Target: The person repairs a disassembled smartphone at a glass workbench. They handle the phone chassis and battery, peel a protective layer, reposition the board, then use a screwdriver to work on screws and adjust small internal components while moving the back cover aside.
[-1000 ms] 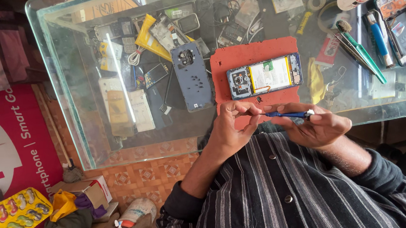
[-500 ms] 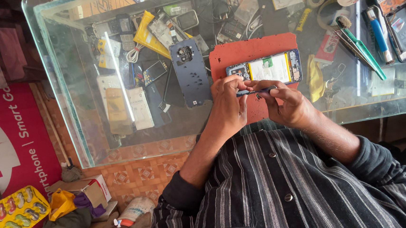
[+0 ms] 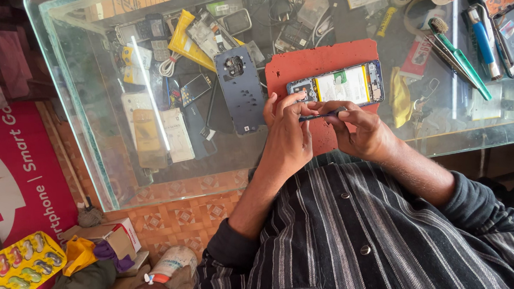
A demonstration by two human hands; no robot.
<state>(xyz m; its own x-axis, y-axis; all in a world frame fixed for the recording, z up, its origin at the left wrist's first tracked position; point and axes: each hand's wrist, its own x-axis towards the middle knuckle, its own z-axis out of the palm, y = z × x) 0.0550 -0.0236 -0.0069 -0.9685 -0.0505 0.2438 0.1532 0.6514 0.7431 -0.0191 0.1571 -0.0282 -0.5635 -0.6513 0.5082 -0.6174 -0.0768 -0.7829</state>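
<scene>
Both hands, left (image 3: 286,137) and right (image 3: 361,132), are closed on a screwdriver (image 3: 322,114) just below the phone (image 3: 336,86), laid lengthwise across mid-frame.

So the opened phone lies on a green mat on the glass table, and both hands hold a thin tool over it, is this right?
Not quite: the mat is red, not green, as the head view shows. The rest holds: the opened phone lies on it on the glass table, and the left hand and right hand hold a thin tool over it.
</scene>
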